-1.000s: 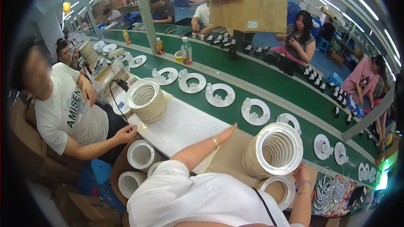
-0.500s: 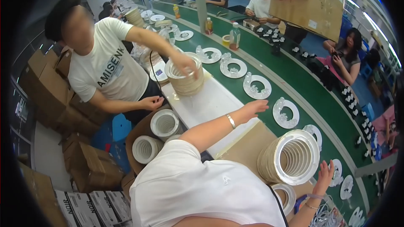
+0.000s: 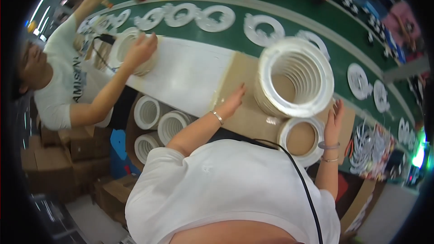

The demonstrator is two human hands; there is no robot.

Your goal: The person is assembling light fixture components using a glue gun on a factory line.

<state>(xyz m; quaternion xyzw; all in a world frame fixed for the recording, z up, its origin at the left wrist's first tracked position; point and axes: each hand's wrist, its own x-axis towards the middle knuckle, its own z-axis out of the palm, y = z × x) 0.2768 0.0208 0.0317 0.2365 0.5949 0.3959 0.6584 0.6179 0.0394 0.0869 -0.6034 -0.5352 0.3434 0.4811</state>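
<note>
A tall stack of white rings (image 3: 266,91), hollow through the middle, stands on a cardboard sheet in front of me. Close by on its near side lies another white ring or short stack (image 3: 285,139), the cardboard showing through its hole. My left hand (image 3: 232,103) is over the cardboard, left of the tall stack and apart from it, fingers stretched out and holding nothing. To the right of the short stack, my right hand (image 3: 334,119) is raised with fingers extended and nothing in it. Whether its fingertips touch the tall stack I cannot tell.
A white board (image 3: 190,70) joins the cardboard sheet (image 3: 257,129) on its left. Flat white rings with clear parts (image 3: 216,19) line the green conveyor. At left, a co-worker's hand (image 3: 143,49) is at another ring stack; a box holds several more stacks (image 3: 172,126). Cables (image 3: 368,147) lie right.
The view has swung right and down. My left hand has drawn back from the conveyor side to above the cardboard. The co-worker now reaches one arm far out toward the conveyor.
</note>
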